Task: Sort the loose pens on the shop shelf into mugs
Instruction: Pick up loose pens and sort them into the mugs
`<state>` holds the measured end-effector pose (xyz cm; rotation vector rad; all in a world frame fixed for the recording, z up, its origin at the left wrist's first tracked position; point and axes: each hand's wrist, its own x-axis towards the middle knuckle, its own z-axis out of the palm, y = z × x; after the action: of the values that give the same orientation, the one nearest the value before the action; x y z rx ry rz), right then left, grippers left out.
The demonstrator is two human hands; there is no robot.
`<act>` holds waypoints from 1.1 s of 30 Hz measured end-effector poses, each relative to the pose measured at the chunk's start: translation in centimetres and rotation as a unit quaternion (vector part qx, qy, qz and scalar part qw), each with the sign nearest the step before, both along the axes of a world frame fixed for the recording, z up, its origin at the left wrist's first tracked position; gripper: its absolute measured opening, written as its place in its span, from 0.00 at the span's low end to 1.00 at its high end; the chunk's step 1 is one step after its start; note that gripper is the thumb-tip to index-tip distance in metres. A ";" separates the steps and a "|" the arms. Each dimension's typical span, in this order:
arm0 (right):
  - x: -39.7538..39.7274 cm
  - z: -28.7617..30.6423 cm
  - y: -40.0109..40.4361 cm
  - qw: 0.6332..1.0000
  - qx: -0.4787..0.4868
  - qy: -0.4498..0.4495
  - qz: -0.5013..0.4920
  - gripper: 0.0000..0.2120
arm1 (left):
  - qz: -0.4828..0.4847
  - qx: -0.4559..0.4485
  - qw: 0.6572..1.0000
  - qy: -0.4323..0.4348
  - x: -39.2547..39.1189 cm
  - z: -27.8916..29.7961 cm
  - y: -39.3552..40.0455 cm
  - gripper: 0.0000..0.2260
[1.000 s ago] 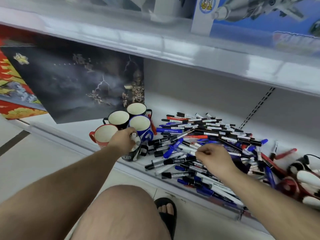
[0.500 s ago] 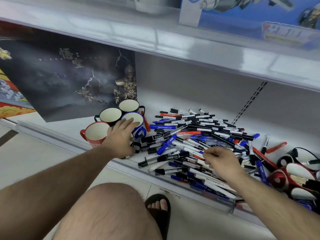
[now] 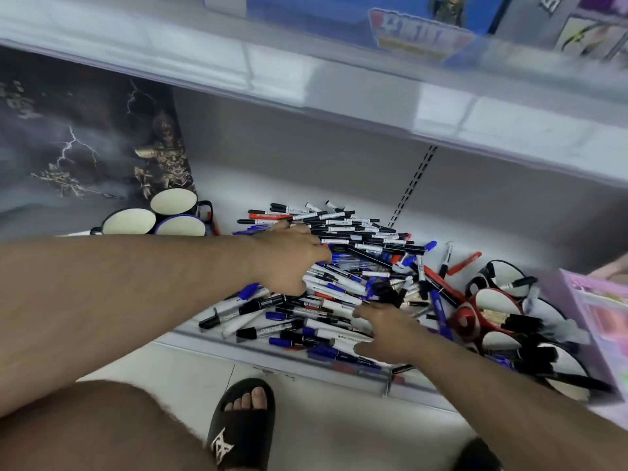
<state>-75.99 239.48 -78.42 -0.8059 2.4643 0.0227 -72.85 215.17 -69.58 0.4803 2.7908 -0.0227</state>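
Observation:
A heap of loose pens [image 3: 343, 266] with black, blue and red caps covers the shelf floor [image 3: 238, 185]. My left hand [image 3: 289, 258] reaches across onto the heap's left side, its fingers bent down among the pens; whether it holds one is hidden. My right hand [image 3: 384, 329] lies on the front of the heap with fingers spread flat. Three empty mugs [image 3: 173, 200] stand at the left behind my left forearm. At the right a red mug [image 3: 464, 321] and black mugs [image 3: 503, 277] hold some pens.
A dark poster box [image 3: 85, 147] stands at the back left behind the empty mugs. A pale purple box [image 3: 601, 321] borders the right mugs. The upper shelf edge [image 3: 306, 79] overhangs. My knee [image 3: 85, 430] and sandalled foot [image 3: 243, 426] are on the floor below.
My left hand has left the mugs and swung right onto the pen heap. My right hand has slid to the heap's front and spread its fingers. The view has turned right.

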 end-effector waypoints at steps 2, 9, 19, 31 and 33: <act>0.1 -1.3 -0.6 0.999 -0.008 -0.012 0.029 0.31 | 0.040 0.035 0.998 -0.026 -1.0 -1.1 1.3 0.28; -0.3 -6.2 -3.1 0.996 -0.037 -0.027 0.072 0.29 | 0.143 0.126 0.974 -0.125 -0.8 -5.1 1.9 0.25; -2.7 -8.0 -2.2 0.987 -0.024 -0.007 0.158 0.38 | 0.195 0.163 0.952 -0.173 -0.7 -7.1 0.4 0.22; -4.8 -7.4 -2.0 0.966 0.038 -0.018 0.257 0.44 | 0.175 0.139 0.955 -0.197 -0.6 -7.4 -0.3 0.21; -4.6 -7.6 -1.9 0.963 0.038 -0.007 0.266 0.44 | 0.173 0.132 0.955 -0.201 -0.6 -7.5 -0.3 0.21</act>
<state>-80.56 237.58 -86.03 -1.4002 2.1484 0.3022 -73.42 214.85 -77.10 0.0364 2.4395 0.4771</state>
